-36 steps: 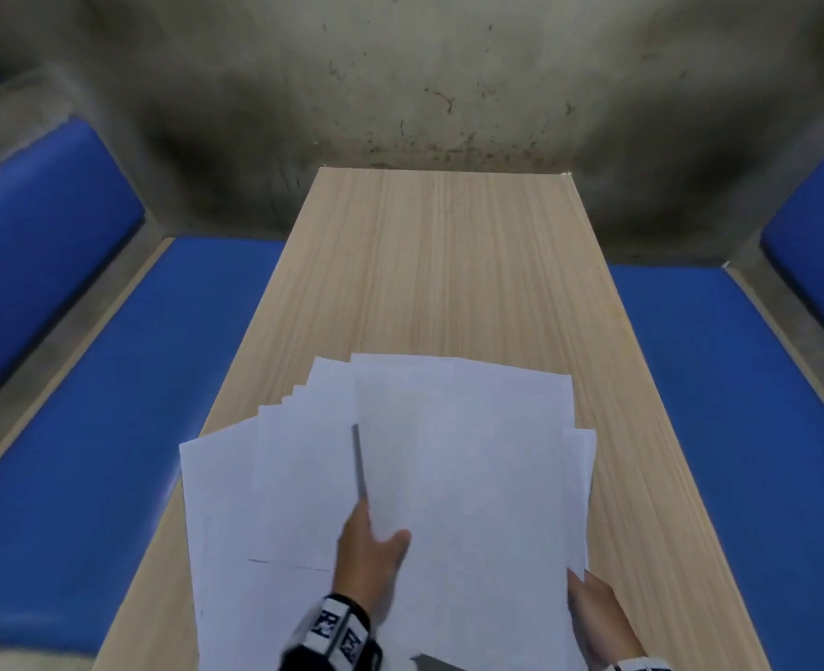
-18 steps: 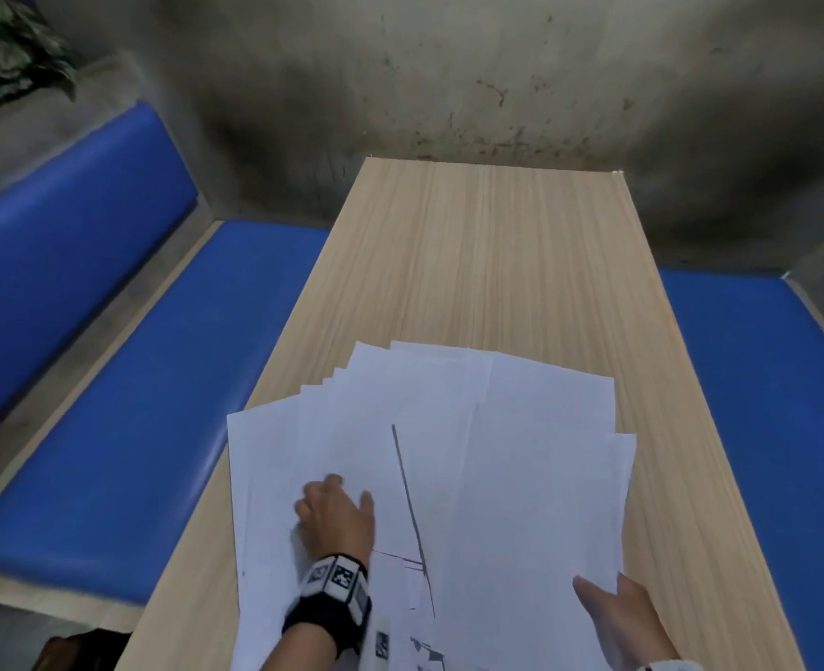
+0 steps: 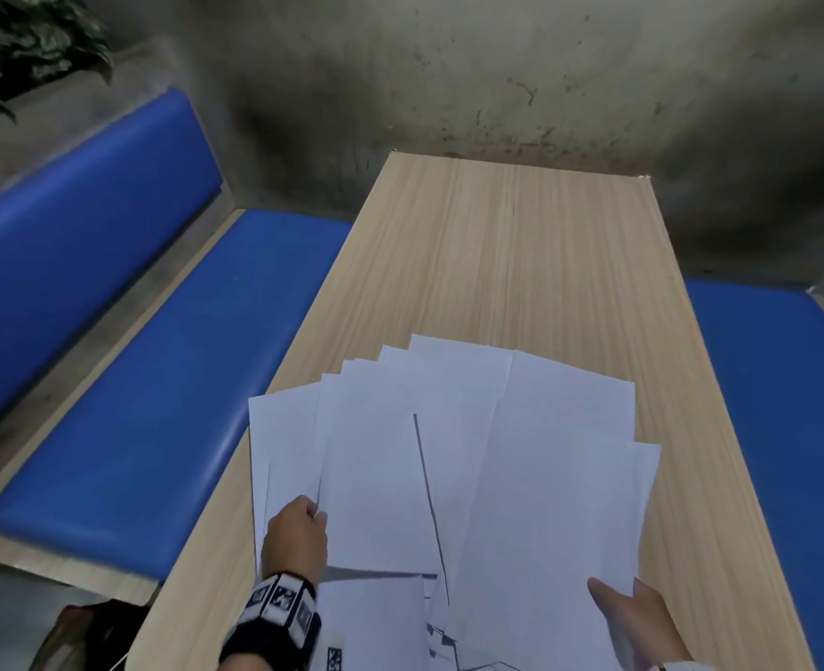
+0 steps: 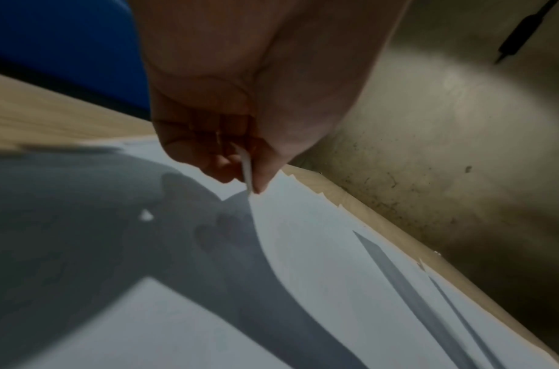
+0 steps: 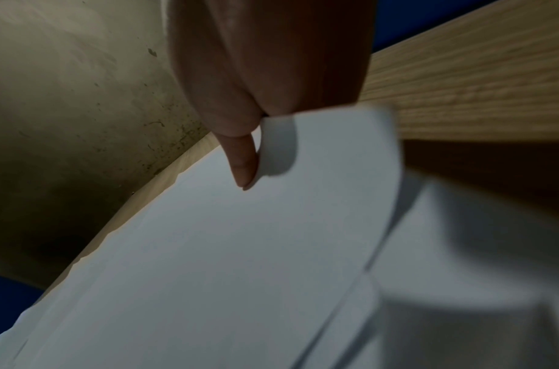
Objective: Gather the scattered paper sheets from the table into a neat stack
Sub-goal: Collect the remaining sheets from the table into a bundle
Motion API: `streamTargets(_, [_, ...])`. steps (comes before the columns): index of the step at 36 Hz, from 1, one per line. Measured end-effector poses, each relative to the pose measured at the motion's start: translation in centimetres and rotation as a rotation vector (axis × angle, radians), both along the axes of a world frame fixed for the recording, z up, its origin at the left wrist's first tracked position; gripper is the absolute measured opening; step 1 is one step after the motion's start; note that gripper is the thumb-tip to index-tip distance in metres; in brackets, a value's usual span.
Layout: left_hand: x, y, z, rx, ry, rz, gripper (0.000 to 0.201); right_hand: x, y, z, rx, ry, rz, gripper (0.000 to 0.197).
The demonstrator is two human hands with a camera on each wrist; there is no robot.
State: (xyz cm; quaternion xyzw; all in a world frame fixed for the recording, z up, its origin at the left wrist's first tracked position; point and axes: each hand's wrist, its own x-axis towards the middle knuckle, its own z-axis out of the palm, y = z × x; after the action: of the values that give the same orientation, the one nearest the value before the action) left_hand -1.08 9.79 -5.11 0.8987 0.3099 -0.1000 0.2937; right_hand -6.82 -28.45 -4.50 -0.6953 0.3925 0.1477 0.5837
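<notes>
Still white paper sheets [image 3: 448, 452], fanned, overlapping.

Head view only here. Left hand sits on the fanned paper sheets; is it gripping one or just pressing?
Observer: Gripping. The left wrist view shows the left hand pinching a lifted sheet edge between thumb and fingers.
Operator: And the right hand?
Observer: The right wrist view shows the right hand with its thumb on top of the top sheet, whose corner curls up against the hand.
Operator: Fingers under it?
Observer: Hidden by the paper; I cannot tell.
</notes>
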Motion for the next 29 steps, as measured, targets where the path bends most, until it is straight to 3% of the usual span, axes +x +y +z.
streamTargets(6, [-3.9,1.9,0.1,0.136,0.122,0.053,0.013,-0.1,-0.3,-0.7,-0.013,-0.005,0.019,0.013])
streamTargets(12, [-4.5,2.1,-0.3,0.158,0.052,0.009,0.007,-0.2,-0.6,-1.6,-0.005,0.017,0.012,0.014])
streamTargets(15, [-4.1,1.6,0.1,0.139,-0.032,0.015,0.019,-0.1,-0.4,-1.4,-0.002,0.011,-0.019,0.012])
streamTargets(20, [-2.7,0.7,1.0,-0.054,-0.129,0.177,0.063,0.0,-0.3,-1.5,0.009,0.000,-0.053,0.022])
streamTargets(22, [-2.1,0.9,1.1,-0.093,-0.105,0.210,0.055,-0.1,-0.2,-1.4,0.013,-0.002,-0.058,0.023])
streamTargets(25, [-1.2,1.4,0.8,-0.108,-0.136,0.133,0.018,-0.1,-0.2,-1.3,0.043,0.004,-0.065,0.020])
streamTargets(29, [0.3,2.2,0.3,-0.185,-0.233,0.079,0.016,0.0,-0.1,-1.3,0.063,0.001,-0.087,0.031])
